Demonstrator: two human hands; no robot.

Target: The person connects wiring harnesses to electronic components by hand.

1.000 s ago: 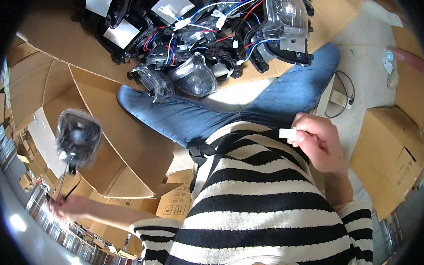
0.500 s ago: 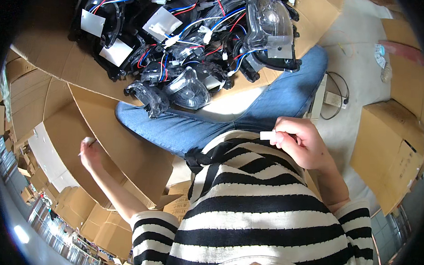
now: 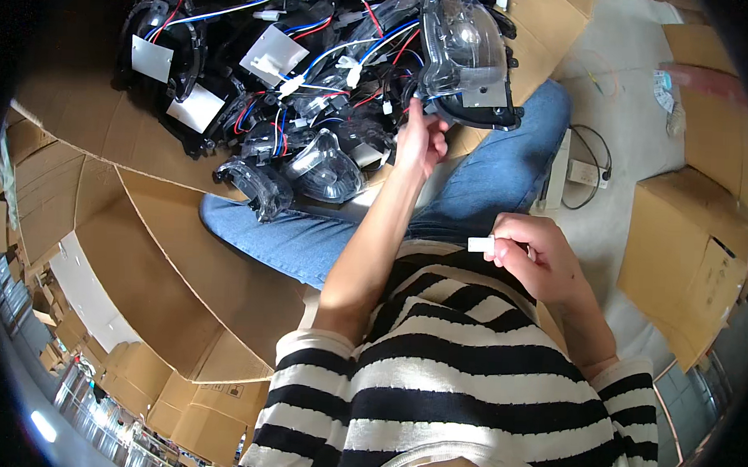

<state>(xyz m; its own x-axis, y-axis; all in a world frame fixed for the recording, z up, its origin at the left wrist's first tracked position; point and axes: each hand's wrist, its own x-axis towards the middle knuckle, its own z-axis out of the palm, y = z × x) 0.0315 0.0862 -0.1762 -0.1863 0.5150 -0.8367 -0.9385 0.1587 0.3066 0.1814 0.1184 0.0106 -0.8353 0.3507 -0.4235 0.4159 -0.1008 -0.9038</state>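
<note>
My left hand [image 3: 422,142] reaches forward to the near edge of a pile of clear-lensed lamps [image 3: 327,169] with black housings. Its index finger is stretched out and the others are loosely bent, with nothing visible in them. The fingertips are right by a large lamp [image 3: 465,50] with a grey label; whether they touch it I cannot tell. Close to my striped shirt, my right hand [image 3: 540,256] pinches a small white rectangular piece [image 3: 479,245] between thumb and fingers. Part of that piece is hidden by the grip.
Red, blue and white wires [image 3: 391,36] with white plugs tangle among the lamps. The pile lies on cardboard [image 3: 67,95] beyond my jean-clad legs [image 3: 278,239]. An open carton [image 3: 130,265] stands at left, another box [image 3: 681,264] at right. A black cable [image 3: 604,160] loops on the floor.
My left hand has swung from above the left carton to the lamp pile. The small white item that was in its fingers no longer shows. My right hand keeps its white piece, nearly still.
</note>
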